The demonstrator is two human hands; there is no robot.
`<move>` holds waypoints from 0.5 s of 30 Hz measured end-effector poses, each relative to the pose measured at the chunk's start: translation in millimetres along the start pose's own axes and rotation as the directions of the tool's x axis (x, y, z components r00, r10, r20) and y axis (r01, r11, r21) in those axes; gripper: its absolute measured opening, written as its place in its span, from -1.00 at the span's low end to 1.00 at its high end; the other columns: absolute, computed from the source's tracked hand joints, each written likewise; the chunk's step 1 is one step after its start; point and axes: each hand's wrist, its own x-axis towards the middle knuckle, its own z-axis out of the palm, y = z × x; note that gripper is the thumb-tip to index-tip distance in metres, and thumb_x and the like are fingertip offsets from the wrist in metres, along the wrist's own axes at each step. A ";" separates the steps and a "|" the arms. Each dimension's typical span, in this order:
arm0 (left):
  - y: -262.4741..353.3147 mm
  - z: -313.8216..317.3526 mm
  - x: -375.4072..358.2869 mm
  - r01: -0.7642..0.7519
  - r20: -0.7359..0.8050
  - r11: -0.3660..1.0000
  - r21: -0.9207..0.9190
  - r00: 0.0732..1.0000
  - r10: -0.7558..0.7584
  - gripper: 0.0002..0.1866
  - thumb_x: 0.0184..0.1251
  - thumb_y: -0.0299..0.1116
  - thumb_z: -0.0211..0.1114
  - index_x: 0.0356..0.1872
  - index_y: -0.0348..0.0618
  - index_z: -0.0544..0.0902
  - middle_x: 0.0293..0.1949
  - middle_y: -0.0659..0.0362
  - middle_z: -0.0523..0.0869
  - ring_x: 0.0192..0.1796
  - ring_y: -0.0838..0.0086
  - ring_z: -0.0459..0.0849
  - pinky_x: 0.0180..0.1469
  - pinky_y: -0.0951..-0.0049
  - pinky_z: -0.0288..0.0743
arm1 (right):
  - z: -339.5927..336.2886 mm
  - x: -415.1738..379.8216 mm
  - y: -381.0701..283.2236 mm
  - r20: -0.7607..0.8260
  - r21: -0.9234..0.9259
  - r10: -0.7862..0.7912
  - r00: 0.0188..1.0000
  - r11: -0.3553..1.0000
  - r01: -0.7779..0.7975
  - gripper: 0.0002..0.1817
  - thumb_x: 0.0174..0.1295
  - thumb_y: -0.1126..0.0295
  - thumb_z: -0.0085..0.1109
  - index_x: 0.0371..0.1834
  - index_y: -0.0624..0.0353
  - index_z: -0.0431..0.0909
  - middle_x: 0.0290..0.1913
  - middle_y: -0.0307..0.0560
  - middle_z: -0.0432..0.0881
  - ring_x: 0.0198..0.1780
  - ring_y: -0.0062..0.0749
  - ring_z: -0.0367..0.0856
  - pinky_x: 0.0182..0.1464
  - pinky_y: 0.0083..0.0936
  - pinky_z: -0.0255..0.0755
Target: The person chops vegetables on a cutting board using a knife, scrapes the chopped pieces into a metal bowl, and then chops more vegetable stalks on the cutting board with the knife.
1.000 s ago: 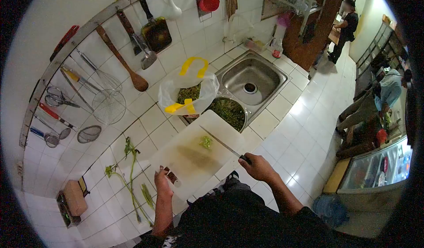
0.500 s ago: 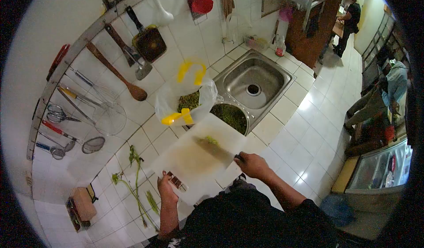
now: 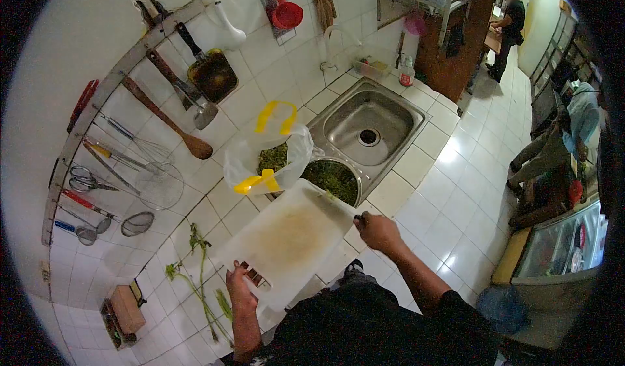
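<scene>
My left hand (image 3: 242, 291) grips the white cutting board (image 3: 286, 242) at its handle slot. The board is held tilted, its far edge over a round metal pot (image 3: 360, 177) of chopped greens (image 3: 329, 176). My right hand (image 3: 379, 233) is closed on the black handle of a knife (image 3: 358, 218), whose blade lies along the board's far edge. A few green bits show by the blade at the pot. The board carries a brownish stain. Just beyond it stands a clear plastic bag (image 3: 237, 161) with yellow handles and chopped greens inside.
A steel sink (image 3: 397, 122) is set into the tiled counter behind the pot. Leafy stalks (image 3: 203, 262) lie left of the board. Utensils, including a wooden spoon (image 3: 195, 144), hang on the wall. Two people (image 3: 511, 30) are at the right, farther off.
My right hand has pushed the knife across the board to its far edge, taking the small green pile to the pot. The board has tilted slightly, still in my left hand.
</scene>
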 end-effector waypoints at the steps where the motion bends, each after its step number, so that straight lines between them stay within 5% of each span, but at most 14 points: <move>1: 0.2 0.6 -1.8 0.009 -0.023 0.999 -0.034 1.000 -0.010 -0.53 0.07 -0.36 0.30 0.05 -0.12 0.40 -0.07 0.21 0.55 -0.14 0.31 0.58 -0.12 0.20 0.56 | -8.1 2.1 3.8 0.001 0.009 -0.045 0.999 0.999 0.045 -0.53 0.43 -0.03 -0.14 -0.11 0.19 0.55 -0.31 0.25 0.68 -0.22 0.21 0.67 -0.18 0.06 0.54; 5: 6.3 13.3 -14.2 -0.009 -0.107 0.997 -0.074 0.994 0.001 -0.46 0.02 -0.39 0.31 0.10 -0.15 0.40 -0.11 0.22 0.53 -0.13 0.32 0.56 -0.09 0.22 0.56 | -12.2 -5.0 3.8 0.040 0.090 -0.246 0.968 0.966 0.242 -0.53 0.43 -0.02 -0.14 -0.11 0.21 0.53 -0.31 0.24 0.68 -0.21 0.20 0.67 -0.18 0.05 0.54; 8: -3.0 -5.1 -1.3 -0.010 -0.006 0.997 -0.074 1.000 0.009 -0.33 0.02 -0.39 0.32 0.24 -0.20 0.35 0.02 0.17 0.55 -0.05 0.30 0.57 -0.08 0.24 0.58 | -7.6 4.8 11.4 0.118 -0.052 -0.231 0.966 0.970 0.238 -0.53 0.42 -0.02 -0.13 -0.14 0.21 0.54 -0.29 0.22 0.68 -0.22 0.19 0.67 -0.18 0.05 0.54; 9: -3.1 -4.6 -2.9 -0.008 -0.011 0.997 -0.081 1.000 0.007 -0.33 0.02 -0.39 0.32 0.24 -0.20 0.35 0.02 0.17 0.55 -0.05 0.30 0.57 -0.08 0.24 0.58 | -7.7 11.9 13.5 0.046 -0.050 -0.101 0.994 0.993 0.104 -0.53 0.42 -0.03 -0.12 -0.17 0.19 0.55 -0.29 0.20 0.68 -0.22 0.19 0.67 -0.17 0.06 0.54; 11: -2.1 -1.4 -6.6 0.019 -0.040 0.997 -0.069 0.999 -0.022 -0.70 0.20 -0.43 0.16 -0.03 0.01 0.39 -0.17 0.14 0.58 -0.18 0.22 0.66 -0.17 0.15 0.63 | -19.0 21.0 25.1 0.029 -0.072 -0.064 0.998 0.995 0.065 -0.52 0.42 -0.04 -0.13 -0.10 0.18 0.55 -0.27 0.20 0.69 -0.22 0.18 0.68 -0.15 0.06 0.54; 13: -1.1 3.9 -14.5 -0.003 -0.079 0.998 -0.063 0.997 -0.002 -0.70 0.20 -0.43 0.16 -0.04 0.01 0.39 -0.17 0.13 0.58 -0.17 0.21 0.66 -0.17 0.14 0.63 | -26.6 24.6 27.2 0.069 -0.071 -0.077 0.995 0.994 0.082 -0.52 0.41 -0.03 -0.13 -0.08 0.18 0.56 -0.26 0.20 0.69 -0.21 0.17 0.68 -0.15 0.06 0.54; 15: 0.0 10.5 -25.0 -0.015 -0.116 0.999 -0.044 0.993 0.010 -0.70 0.19 -0.44 0.15 -0.04 0.02 0.39 -0.16 0.12 0.58 -0.16 0.20 0.66 -0.18 0.14 0.62 | -24.3 19.1 29.5 0.058 0.081 -0.267 0.962 0.962 0.262 -0.52 0.41 -0.03 -0.12 -0.06 0.18 0.57 -0.27 0.21 0.69 -0.21 0.16 0.68 -0.15 0.05 0.54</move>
